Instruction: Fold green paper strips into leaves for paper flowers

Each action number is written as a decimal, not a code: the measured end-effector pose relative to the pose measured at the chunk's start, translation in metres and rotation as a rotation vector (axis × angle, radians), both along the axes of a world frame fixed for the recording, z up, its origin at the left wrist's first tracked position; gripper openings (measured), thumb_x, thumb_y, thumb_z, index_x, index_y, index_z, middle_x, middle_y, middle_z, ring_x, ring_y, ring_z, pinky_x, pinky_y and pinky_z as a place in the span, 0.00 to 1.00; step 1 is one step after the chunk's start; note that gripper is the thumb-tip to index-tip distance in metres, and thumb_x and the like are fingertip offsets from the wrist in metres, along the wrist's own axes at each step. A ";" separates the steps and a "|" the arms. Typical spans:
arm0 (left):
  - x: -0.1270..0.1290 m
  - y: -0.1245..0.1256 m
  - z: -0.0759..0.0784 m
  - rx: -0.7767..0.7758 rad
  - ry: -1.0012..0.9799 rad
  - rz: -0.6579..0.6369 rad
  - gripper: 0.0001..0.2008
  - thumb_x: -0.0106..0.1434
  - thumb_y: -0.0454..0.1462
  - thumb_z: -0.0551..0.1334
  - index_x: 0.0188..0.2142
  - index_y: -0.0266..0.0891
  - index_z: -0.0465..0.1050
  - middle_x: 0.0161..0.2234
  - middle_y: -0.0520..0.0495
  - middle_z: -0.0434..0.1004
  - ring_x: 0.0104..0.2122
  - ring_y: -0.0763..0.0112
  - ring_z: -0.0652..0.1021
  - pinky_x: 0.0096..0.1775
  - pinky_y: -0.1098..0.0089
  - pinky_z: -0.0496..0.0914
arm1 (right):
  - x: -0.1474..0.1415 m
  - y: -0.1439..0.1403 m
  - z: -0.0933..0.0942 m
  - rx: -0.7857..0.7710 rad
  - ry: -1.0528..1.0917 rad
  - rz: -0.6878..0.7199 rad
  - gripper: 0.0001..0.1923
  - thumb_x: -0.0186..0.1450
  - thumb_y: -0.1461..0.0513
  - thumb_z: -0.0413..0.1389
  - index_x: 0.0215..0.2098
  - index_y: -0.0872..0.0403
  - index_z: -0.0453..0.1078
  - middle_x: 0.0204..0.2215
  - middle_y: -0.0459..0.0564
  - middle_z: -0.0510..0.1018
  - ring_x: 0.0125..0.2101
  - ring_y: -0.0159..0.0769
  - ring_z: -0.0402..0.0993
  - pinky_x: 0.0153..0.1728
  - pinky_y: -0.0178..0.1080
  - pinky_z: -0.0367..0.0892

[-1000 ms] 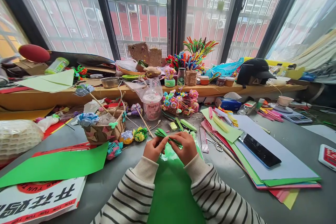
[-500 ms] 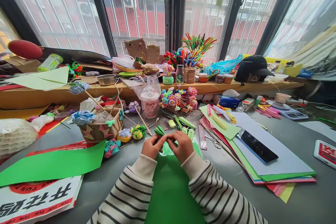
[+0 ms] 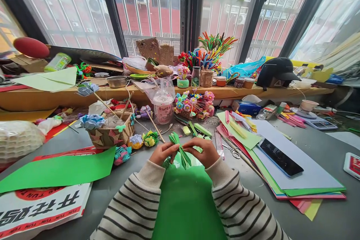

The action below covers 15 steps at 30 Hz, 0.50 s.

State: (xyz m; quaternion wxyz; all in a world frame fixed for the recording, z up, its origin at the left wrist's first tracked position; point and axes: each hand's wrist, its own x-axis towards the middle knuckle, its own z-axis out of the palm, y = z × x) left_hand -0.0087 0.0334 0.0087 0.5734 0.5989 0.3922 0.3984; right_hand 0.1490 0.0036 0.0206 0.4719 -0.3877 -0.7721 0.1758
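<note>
Two hands [image 3: 184,153], one folded green paper piece [image 3: 181,152]

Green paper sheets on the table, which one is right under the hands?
The green sheet lying between the striped sleeves, directly below both hands. The other large green sheet lies far left, on the red-and-white poster.

Bare bench [image 3: 118,198] at lower centre-left is bounded by green sheet [image 3: 56,172], paper stack [image 3: 295,180] and basket [image 3: 109,135].
</note>
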 end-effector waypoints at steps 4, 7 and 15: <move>0.000 0.001 0.000 -0.031 0.017 -0.083 0.15 0.44 0.44 0.59 0.13 0.36 0.59 0.09 0.56 0.58 0.10 0.81 0.61 0.14 0.76 0.54 | 0.001 -0.002 0.003 0.057 -0.070 -0.005 0.05 0.55 0.63 0.52 0.26 0.56 0.69 0.22 0.48 0.73 0.26 0.31 0.67 0.29 0.33 0.62; 0.000 0.002 -0.001 -0.020 0.033 -0.122 0.16 0.44 0.46 0.59 0.13 0.35 0.59 0.09 0.56 0.59 0.11 0.81 0.61 0.15 0.76 0.54 | 0.002 -0.002 0.004 0.125 -0.139 -0.008 0.05 0.55 0.63 0.51 0.26 0.56 0.68 0.22 0.48 0.72 0.25 0.31 0.66 0.28 0.34 0.62; -0.002 0.002 -0.005 -0.067 0.038 -0.139 0.17 0.42 0.47 0.60 0.15 0.35 0.60 0.10 0.57 0.59 0.11 0.81 0.62 0.15 0.76 0.54 | -0.006 -0.005 -0.002 0.278 -0.294 -0.125 0.08 0.58 0.64 0.47 0.25 0.57 0.66 0.21 0.48 0.70 0.25 0.31 0.64 0.27 0.34 0.60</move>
